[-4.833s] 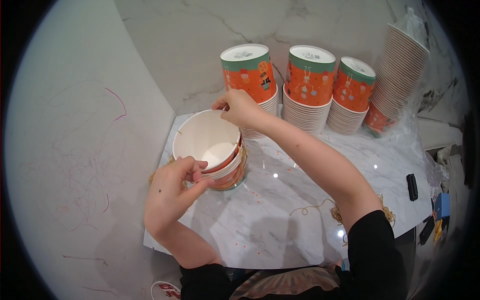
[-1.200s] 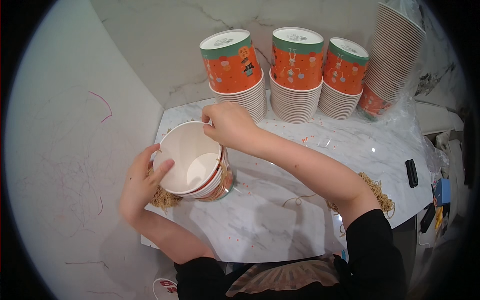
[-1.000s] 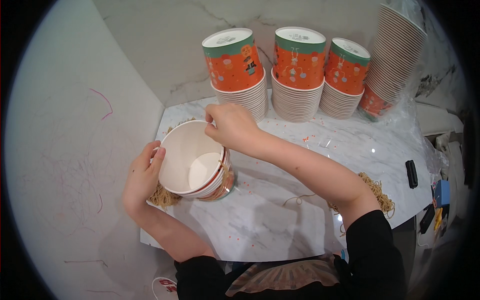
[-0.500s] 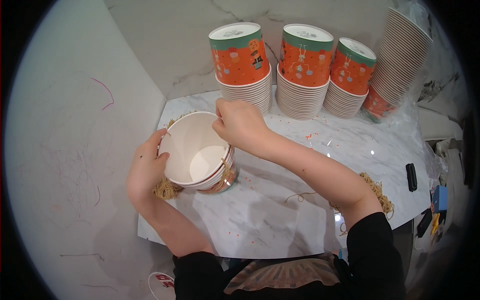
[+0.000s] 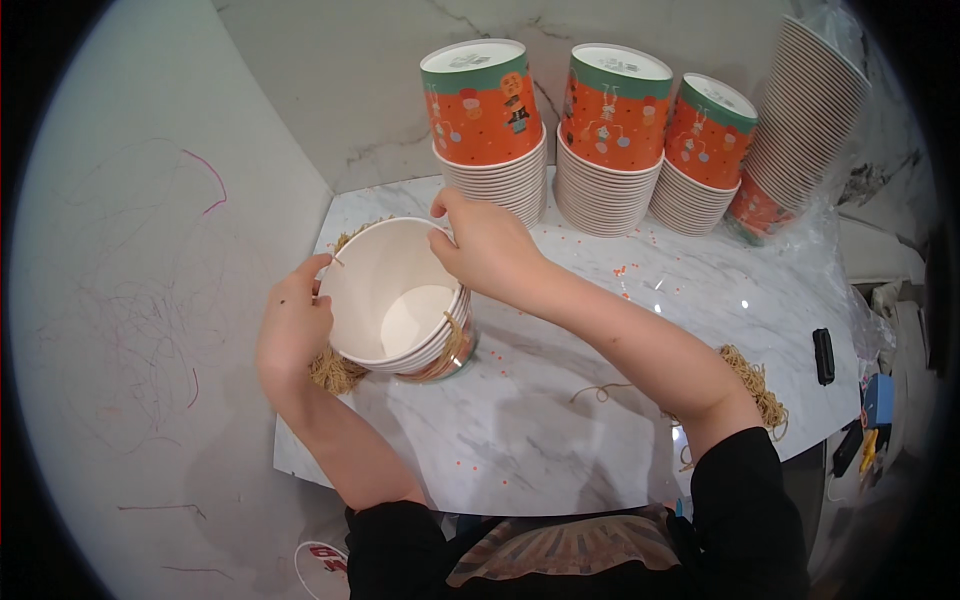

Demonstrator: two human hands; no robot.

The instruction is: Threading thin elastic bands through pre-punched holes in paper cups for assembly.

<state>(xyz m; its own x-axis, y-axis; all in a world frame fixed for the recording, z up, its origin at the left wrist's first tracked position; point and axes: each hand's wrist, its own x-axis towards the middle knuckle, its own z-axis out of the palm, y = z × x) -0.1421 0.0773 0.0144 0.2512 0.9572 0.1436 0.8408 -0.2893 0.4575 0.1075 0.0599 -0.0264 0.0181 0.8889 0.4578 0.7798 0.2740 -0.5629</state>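
A stack of nested white-rimmed paper buckets [image 5: 405, 328] stands at the table's left, tilted mouth toward me, its white inside showing. My left hand [image 5: 297, 325] is closed on the left rim, thumb at the inner edge and fingers around the outside. Beside its fingertips, a short end of tan string [image 5: 339, 261] shows at the rim. My right hand [image 5: 487, 243] is at the far right rim with index finger and thumb apart; nothing shows between them. A tan cord loop [image 5: 453, 335] hangs on the near right side of the stack.
Upside-down stacks of orange and green paper buckets [image 5: 480, 110] line the back wall. A plastic-wrapped stack [image 5: 808, 100] leans at the back right. Tan string [image 5: 338, 372] bunches beside the buckets; another tangle [image 5: 755, 385] lies near my right elbow. A black object [image 5: 823, 356] lies at right.
My right hand's index finger and thumb have parted from a tighter curl at the rim. My left hand stays on the left rim, its thumb slightly shifted.
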